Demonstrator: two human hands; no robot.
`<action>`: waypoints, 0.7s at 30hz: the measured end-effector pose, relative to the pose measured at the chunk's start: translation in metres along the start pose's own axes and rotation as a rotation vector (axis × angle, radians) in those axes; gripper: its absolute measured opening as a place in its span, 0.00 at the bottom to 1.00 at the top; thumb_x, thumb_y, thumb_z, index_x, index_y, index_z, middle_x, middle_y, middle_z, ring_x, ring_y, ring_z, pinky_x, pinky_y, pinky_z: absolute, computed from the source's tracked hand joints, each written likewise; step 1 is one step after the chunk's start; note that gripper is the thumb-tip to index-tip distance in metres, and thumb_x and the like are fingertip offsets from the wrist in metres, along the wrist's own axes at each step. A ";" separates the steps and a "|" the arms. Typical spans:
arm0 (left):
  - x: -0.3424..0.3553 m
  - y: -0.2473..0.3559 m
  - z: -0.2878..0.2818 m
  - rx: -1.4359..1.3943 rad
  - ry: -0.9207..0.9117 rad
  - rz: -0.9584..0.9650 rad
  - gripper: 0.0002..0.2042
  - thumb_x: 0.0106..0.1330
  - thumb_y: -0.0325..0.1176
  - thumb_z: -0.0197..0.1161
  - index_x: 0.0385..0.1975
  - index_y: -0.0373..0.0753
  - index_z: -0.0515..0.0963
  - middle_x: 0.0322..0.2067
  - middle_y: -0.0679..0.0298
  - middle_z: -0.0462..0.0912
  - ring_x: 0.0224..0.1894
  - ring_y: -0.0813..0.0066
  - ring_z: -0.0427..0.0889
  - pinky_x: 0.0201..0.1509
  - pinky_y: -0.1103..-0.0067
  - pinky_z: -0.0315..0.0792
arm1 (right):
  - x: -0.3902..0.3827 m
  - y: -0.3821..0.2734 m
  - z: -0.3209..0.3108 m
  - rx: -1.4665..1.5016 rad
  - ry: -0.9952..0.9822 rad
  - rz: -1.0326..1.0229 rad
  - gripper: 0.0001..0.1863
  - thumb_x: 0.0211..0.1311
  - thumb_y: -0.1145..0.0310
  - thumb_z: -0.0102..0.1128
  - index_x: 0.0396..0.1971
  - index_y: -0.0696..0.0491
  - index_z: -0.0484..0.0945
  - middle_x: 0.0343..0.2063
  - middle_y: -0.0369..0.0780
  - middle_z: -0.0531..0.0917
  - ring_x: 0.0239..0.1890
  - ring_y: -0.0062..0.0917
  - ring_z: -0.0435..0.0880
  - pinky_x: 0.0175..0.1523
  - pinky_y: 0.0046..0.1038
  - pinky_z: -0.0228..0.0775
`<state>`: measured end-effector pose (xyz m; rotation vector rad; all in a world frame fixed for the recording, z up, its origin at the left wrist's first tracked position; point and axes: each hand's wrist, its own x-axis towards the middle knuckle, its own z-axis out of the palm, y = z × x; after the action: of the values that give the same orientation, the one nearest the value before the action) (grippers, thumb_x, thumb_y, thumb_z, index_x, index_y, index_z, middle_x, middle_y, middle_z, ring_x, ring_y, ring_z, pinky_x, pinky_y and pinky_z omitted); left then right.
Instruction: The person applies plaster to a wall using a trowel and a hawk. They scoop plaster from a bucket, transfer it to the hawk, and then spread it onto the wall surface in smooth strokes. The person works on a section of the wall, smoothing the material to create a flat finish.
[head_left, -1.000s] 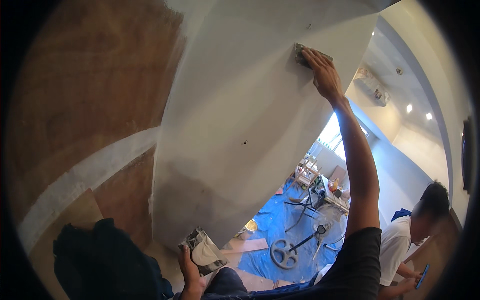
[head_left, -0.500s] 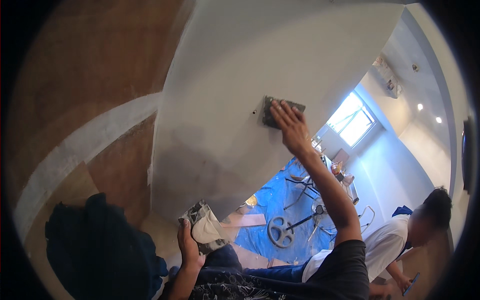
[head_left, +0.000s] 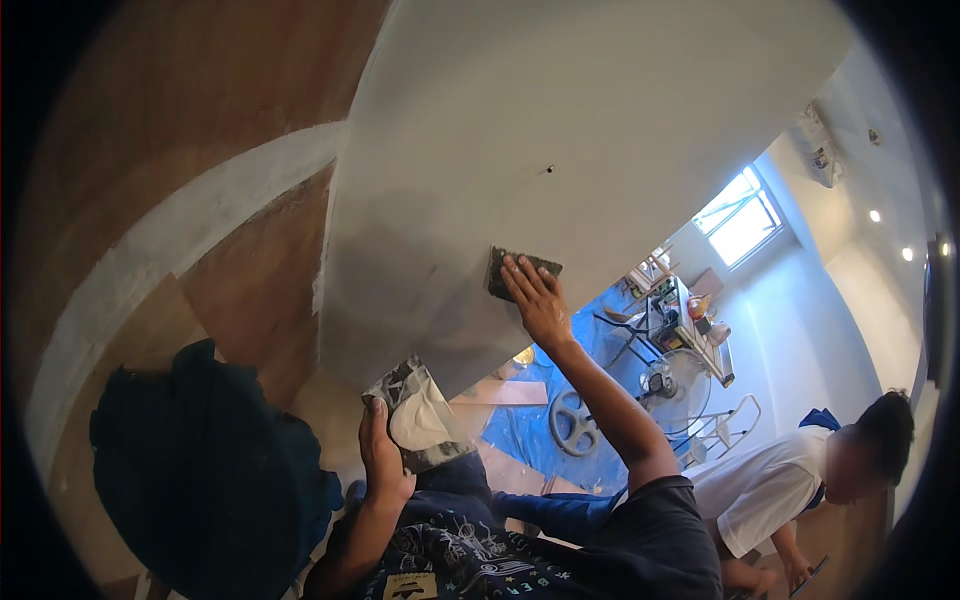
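My right hand [head_left: 543, 303] presses a dark, flat rectangular spreader [head_left: 499, 288] against the pale wall [head_left: 450, 130]. Its fingers lie over the spreader's face, with the arm stretched forward. Lower and to the left, my left hand [head_left: 382, 452] grips a smeared flat plate [head_left: 404, 377] by its edge, thumb on top. A smooth mound of white putty [head_left: 420, 420] rests on that plate. A small dark hole [head_left: 549, 169] shows in the wall above the spreader.
A brown wood panel [head_left: 200, 80] meets the wall at left. A dark cloth-like heap [head_left: 205, 480] stands below it. Blue sheeting [head_left: 515, 435], a fan [head_left: 672, 382] and a cluttered table [head_left: 692, 325] are at right. A person in a white shirt [head_left: 770, 480] bends nearby at far right.
My right hand has slid the spreader down the wall, away from the hole. The view has shifted, and my left hand still holds the plate with putty.
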<state>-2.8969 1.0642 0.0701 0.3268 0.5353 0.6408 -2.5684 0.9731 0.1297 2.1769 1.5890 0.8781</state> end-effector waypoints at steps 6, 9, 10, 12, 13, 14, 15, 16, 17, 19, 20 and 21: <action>0.002 -0.006 -0.009 -0.031 -0.001 0.014 0.22 0.76 0.47 0.50 0.58 0.36 0.72 0.56 0.62 0.77 0.57 0.68 0.76 0.63 0.72 0.68 | -0.066 -0.011 0.051 0.027 -0.158 -0.090 0.33 0.62 0.70 0.49 0.70 0.49 0.60 0.73 0.34 0.57 0.74 0.25 0.57 0.74 0.35 0.50; -0.002 -0.003 -0.002 -0.083 -0.020 -0.001 0.23 0.75 0.49 0.49 0.58 0.35 0.71 0.56 0.60 0.76 0.57 0.67 0.76 0.64 0.71 0.68 | -0.097 -0.013 0.051 0.053 -0.141 -0.086 0.31 0.60 0.71 0.51 0.66 0.51 0.66 0.70 0.37 0.64 0.71 0.29 0.63 0.71 0.37 0.55; -0.003 0.000 0.001 -0.098 -0.015 0.001 0.24 0.76 0.49 0.48 0.57 0.35 0.71 0.55 0.59 0.76 0.57 0.66 0.76 0.64 0.71 0.68 | -0.098 -0.015 0.039 0.071 -0.146 -0.067 0.30 0.59 0.71 0.52 0.65 0.52 0.67 0.69 0.38 0.66 0.70 0.30 0.65 0.70 0.38 0.57; -0.002 0.000 0.002 -0.109 -0.062 0.011 0.24 0.75 0.50 0.47 0.58 0.35 0.71 0.56 0.59 0.76 0.58 0.66 0.76 0.65 0.70 0.68 | -0.093 -0.010 0.004 0.157 -0.079 0.010 0.29 0.57 0.74 0.52 0.62 0.52 0.72 0.65 0.38 0.73 0.66 0.32 0.70 0.66 0.40 0.61; -0.002 -0.001 0.002 -0.113 -0.086 0.011 0.25 0.75 0.50 0.47 0.58 0.35 0.71 0.56 0.59 0.76 0.59 0.66 0.76 0.65 0.70 0.68 | -0.087 -0.002 -0.022 0.155 -0.058 0.029 0.30 0.55 0.76 0.53 0.63 0.51 0.71 0.65 0.38 0.72 0.66 0.33 0.70 0.66 0.40 0.61; -0.001 0.001 0.002 -0.129 -0.086 0.005 0.24 0.75 0.50 0.47 0.58 0.36 0.71 0.56 0.59 0.76 0.59 0.65 0.76 0.65 0.70 0.68 | -0.074 0.006 -0.048 0.161 -0.034 0.043 0.32 0.54 0.78 0.53 0.63 0.50 0.71 0.65 0.38 0.72 0.67 0.33 0.70 0.66 0.40 0.61; -0.001 0.002 0.003 -0.140 -0.109 -0.007 0.24 0.75 0.51 0.48 0.58 0.37 0.71 0.56 0.60 0.76 0.59 0.66 0.76 0.65 0.70 0.67 | -0.063 0.016 -0.074 0.164 -0.012 0.063 0.34 0.52 0.80 0.54 0.64 0.50 0.70 0.65 0.38 0.72 0.67 0.33 0.69 0.67 0.40 0.61; -0.003 0.006 0.004 -0.146 -0.129 -0.013 0.24 0.74 0.51 0.49 0.59 0.38 0.71 0.56 0.61 0.76 0.59 0.66 0.75 0.65 0.70 0.67 | -0.048 0.023 -0.099 0.161 0.040 0.069 0.35 0.50 0.82 0.53 0.64 0.49 0.71 0.65 0.38 0.73 0.67 0.33 0.70 0.66 0.40 0.62; -0.004 0.008 0.005 -0.154 -0.152 -0.026 0.24 0.74 0.51 0.50 0.59 0.39 0.71 0.56 0.62 0.76 0.59 0.67 0.75 0.66 0.70 0.67 | -0.038 0.030 -0.119 0.138 0.084 0.081 0.35 0.50 0.82 0.53 0.63 0.50 0.71 0.64 0.38 0.73 0.67 0.34 0.70 0.66 0.40 0.62; -0.005 0.010 0.005 -0.130 -0.187 -0.014 0.24 0.74 0.51 0.48 0.58 0.38 0.71 0.56 0.60 0.76 0.59 0.65 0.76 0.65 0.70 0.68 | -0.028 0.033 -0.142 0.107 0.161 0.101 0.34 0.51 0.82 0.52 0.63 0.50 0.71 0.64 0.38 0.74 0.66 0.34 0.71 0.66 0.40 0.62; -0.005 0.011 0.006 -0.120 -0.202 -0.004 0.24 0.74 0.51 0.48 0.58 0.37 0.71 0.56 0.59 0.76 0.58 0.64 0.76 0.64 0.69 0.69 | -0.026 0.032 -0.137 0.092 0.159 0.087 0.34 0.51 0.81 0.54 0.64 0.51 0.70 0.65 0.39 0.73 0.67 0.34 0.70 0.66 0.39 0.62; -0.006 0.010 0.007 -0.122 -0.196 -0.029 0.24 0.74 0.51 0.48 0.58 0.37 0.71 0.56 0.59 0.76 0.58 0.64 0.76 0.64 0.69 0.69 | -0.028 0.027 -0.126 0.086 0.148 0.061 0.35 0.51 0.81 0.54 0.64 0.51 0.69 0.65 0.40 0.72 0.67 0.34 0.69 0.67 0.38 0.61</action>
<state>-2.9015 1.0670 0.0819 0.2631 0.3110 0.6034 -2.6335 0.9244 0.2336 2.2782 1.6647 1.0291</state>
